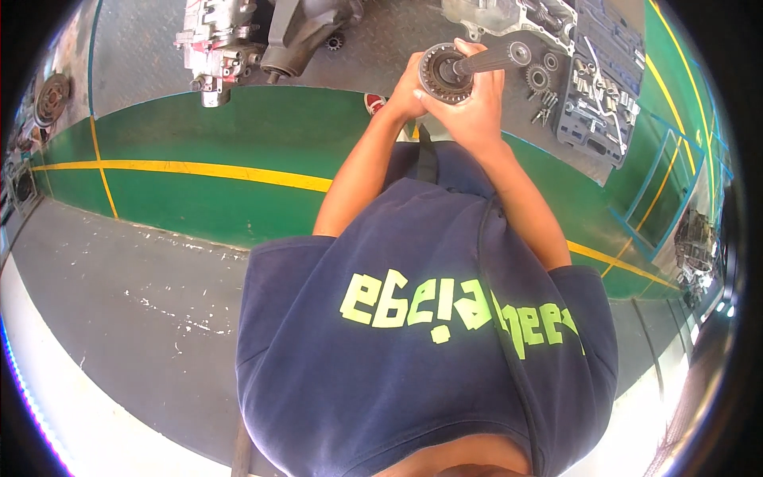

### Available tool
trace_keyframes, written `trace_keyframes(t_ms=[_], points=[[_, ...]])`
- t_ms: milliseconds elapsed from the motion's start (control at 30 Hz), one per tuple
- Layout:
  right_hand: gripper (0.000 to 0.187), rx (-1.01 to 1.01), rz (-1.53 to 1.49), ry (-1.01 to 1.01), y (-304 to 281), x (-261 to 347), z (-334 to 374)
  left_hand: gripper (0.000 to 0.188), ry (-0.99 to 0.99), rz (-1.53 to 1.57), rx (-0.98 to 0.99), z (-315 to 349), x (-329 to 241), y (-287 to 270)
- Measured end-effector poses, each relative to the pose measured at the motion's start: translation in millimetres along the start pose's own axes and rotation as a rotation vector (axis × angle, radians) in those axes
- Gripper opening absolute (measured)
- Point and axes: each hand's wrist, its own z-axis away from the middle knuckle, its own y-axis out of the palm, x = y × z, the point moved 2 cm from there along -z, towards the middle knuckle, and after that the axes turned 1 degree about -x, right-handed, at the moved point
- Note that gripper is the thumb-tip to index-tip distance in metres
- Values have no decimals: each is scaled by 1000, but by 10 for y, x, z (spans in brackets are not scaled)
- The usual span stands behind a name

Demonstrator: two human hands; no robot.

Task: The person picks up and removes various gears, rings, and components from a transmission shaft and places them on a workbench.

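Over the near edge of the metal bench I hold a metal gear shaft [491, 60] with both hands. Its wide toothed ring end faces up toward me, and the ribbed shaft points off to the right, ending in a small round face. My left hand [409, 89] wraps the ring's left side. Around its right side and underside curls my right hand [475, 111], closed, with its thumb by the lower rim. The fingers behind the part are partly hidden. Right of the shaft, a loose gear [538, 77] and a smaller ring [550, 60] lie on the bench.
An open blue toolbox [584, 131] with sockets stands at the bench's right, beside several small metal pieces [545, 108]. An open metal housing [520, 17] lies at the back; a silver engine part [218, 52] and dark casting [298, 40] stand left. The green floor [262, 127] has yellow lines.
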Motion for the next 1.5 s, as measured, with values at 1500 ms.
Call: trace_keyframes(t_ms=[1500], points=[[101,107,-132,107,-78,-166,8,61,-38,-208,160,36,55,-104]])
